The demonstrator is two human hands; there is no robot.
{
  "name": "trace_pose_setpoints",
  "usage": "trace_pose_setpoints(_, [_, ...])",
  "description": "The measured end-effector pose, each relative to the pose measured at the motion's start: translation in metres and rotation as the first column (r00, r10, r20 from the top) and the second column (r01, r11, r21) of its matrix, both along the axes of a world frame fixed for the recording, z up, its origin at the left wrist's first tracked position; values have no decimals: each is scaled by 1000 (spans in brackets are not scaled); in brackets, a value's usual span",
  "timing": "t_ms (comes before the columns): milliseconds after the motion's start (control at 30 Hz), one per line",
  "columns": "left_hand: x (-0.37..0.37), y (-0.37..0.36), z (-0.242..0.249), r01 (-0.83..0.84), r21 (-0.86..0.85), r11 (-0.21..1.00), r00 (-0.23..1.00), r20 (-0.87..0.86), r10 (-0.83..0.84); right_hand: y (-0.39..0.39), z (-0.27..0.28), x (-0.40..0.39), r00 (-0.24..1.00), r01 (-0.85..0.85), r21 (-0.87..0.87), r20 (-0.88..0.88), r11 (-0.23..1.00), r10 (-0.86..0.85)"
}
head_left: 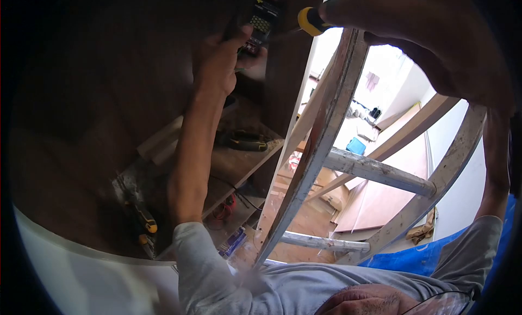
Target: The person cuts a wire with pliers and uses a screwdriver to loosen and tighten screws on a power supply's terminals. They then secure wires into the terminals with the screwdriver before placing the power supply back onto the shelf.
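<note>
My left hand [215,62] is closed around a small black box-shaped device [261,22] with yellow and white printing, up against the dark panel. A thin green wire shows beside the fingers at its lower end. In my right hand [402,21], at the top right, is a screwdriver [311,21] with a yellow and black handle. It points left toward the device, and its thin shaft is hard to see against the dark. The two are apart.
A worn wooden ladder [375,171] stands close on the right. Inside the dark cabinet lie yellow-and-black pliers [247,141], another yellow-handled tool [144,220] and red wire [224,208]. Beyond the ladder, boards [399,173] and a blue item [356,146] are on the floor.
</note>
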State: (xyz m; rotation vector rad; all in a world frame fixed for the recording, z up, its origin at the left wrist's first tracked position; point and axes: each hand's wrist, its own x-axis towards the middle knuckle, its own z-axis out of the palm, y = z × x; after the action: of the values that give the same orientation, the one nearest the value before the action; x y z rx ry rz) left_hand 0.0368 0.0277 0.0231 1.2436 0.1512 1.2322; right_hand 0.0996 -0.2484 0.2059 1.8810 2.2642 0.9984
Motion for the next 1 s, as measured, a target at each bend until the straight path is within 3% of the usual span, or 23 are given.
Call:
trace_pose_setpoints(200, [-17,-11,14,161,79,984,986,19,-163,-8,2,1,997,-73,78,-32,994,75])
trace_pose_setpoints(267, [-27,-19,21,293,30,956,950,105,-295,-14,7,-2,985,-136,146,-82,980,149])
trace_pose_setpoints(367, [-38,-43,29,349,21,937,908,238,-344,-21,9,-13,938,-234,277,-185,932,291])
trace_pose_setpoints(533, [-39,-53,29,343,115,932,897,255,-361,-23,11,-32,800,-301,478,-344,825,492])
trace_pose_setpoints(733, [-39,-53,29,286,175,942,928,196,-318,-18,24,-26,702,-281,590,-411,757,582])
trace_pose_setpoints(800, [-40,-53,30,290,177,940,923,207,-324,-12,54,24,843,-482,218,-151,849,517])
trace_pose_setpoints(833, [-41,-53,30,300,169,939,917,219,-333,-11,61,28,841,-487,222,-144,845,522])
trace_pose_setpoints(900, [-42,-52,30,305,184,934,912,225,-343,-9,70,30,742,-668,64,132,741,657])
trace_pose_setpoints(933, [-43,-51,31,316,192,929,906,228,-356,-1,64,29,693,-720,129,187,682,696])
trace_pose_setpoints(967, [-43,-50,31,314,195,929,907,229,-354,6,68,34,691,-721,129,189,680,697])
trace_pose_setpoints(1000, [-44,-48,30,309,209,928,910,219,-352,15,77,41,602,-796,95,23,598,798])
